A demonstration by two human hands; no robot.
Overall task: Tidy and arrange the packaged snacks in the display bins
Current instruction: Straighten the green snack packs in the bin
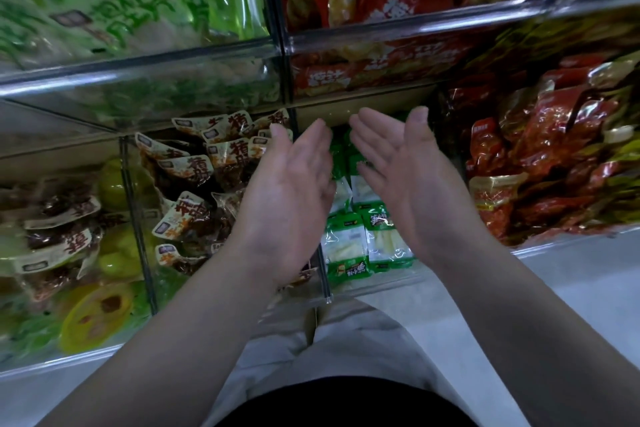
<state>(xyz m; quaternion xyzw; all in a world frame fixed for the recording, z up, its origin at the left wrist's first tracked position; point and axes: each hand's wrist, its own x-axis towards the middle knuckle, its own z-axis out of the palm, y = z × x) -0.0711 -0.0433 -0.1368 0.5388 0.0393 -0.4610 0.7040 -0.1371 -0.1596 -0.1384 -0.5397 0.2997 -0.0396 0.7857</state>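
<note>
place: a snack shop
proof: clear bins (138,204) in tiers, each heaped with one sort of packet (540,163)
shelf: long rail (145,74) across the upper row

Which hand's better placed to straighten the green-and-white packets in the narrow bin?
Right, likely. The right hand hangs open over the green-and-white packets. The left hand, also open, sits across the clear divider, partly over the brown packets.

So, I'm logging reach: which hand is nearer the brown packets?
Left. The left hand is just right of the brown packets; the right hand is farther right, over the green packets.
</note>
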